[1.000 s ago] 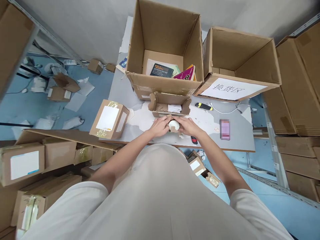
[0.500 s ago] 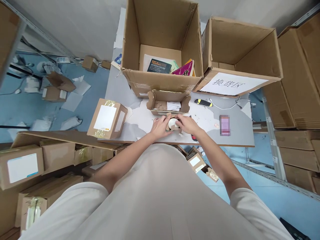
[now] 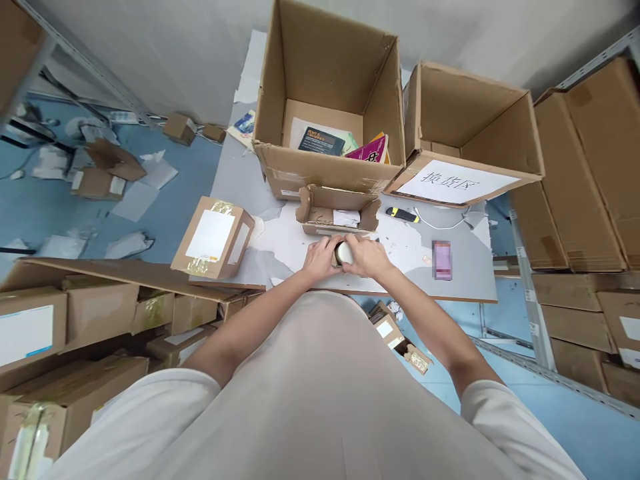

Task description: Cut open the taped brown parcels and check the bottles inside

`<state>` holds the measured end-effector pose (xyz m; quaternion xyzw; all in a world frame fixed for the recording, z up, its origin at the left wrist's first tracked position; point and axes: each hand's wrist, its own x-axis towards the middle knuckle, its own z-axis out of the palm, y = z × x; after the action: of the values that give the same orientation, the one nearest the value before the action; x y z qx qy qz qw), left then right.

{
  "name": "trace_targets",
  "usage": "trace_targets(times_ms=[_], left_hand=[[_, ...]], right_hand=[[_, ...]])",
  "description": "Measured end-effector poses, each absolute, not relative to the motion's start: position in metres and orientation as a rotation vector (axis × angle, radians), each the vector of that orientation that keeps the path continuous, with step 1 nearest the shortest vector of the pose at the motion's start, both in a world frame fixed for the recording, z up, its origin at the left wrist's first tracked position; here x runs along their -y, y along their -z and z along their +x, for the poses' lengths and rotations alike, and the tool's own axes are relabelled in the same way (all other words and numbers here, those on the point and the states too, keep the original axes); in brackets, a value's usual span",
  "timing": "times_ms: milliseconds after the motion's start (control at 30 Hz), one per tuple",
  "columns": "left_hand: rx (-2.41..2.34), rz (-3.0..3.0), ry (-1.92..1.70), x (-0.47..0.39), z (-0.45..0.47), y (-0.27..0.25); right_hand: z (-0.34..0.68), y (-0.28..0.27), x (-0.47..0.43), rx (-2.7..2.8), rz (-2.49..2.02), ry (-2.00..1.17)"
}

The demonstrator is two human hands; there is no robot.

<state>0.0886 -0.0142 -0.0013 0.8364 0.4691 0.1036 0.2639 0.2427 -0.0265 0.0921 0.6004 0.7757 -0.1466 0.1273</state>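
Note:
Near the table's front edge my two hands meet around a white round-topped object [image 3: 345,253]. My left hand [image 3: 320,259] curls at its left, fingers bent on what looks like a small cardboard packing, mostly covered now. From the right, my right hand [image 3: 369,255] grips the white object with thumb and fingers. Its lower part is hidden by my hands, and I cannot tell what it is. Just beyond them stands a small open cardboard box [image 3: 320,225] with a folded white paper [image 3: 347,218] inside.
A large carton [image 3: 330,172] with books and another carton with a handwritten sheet [image 3: 455,181] stand behind. A taped parcel [image 3: 213,237] sits left. Rightward lie a yellow-black utility knife [image 3: 403,214], a white cable [image 3: 443,227] and a blurred pink rectangle [image 3: 443,260].
My view has shifted slightly. My right hand has moved in closer around the white object, and the cardboard flaps seen around it before are now mostly hidden.

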Motion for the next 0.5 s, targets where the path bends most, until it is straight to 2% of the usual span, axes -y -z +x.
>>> trace_targets(times_ms=[300,500], left_hand=[[-1.307,2.269,-0.286,0.015,0.09,-0.006],[-1.377,2.17,-0.373,0.005,0.084,-0.021]], right_hand=[[0.269,-0.183,0.03,-2.448,1.868,0.322],[0.304,-0.232,0.033,-2.628,2.176,0.439]])
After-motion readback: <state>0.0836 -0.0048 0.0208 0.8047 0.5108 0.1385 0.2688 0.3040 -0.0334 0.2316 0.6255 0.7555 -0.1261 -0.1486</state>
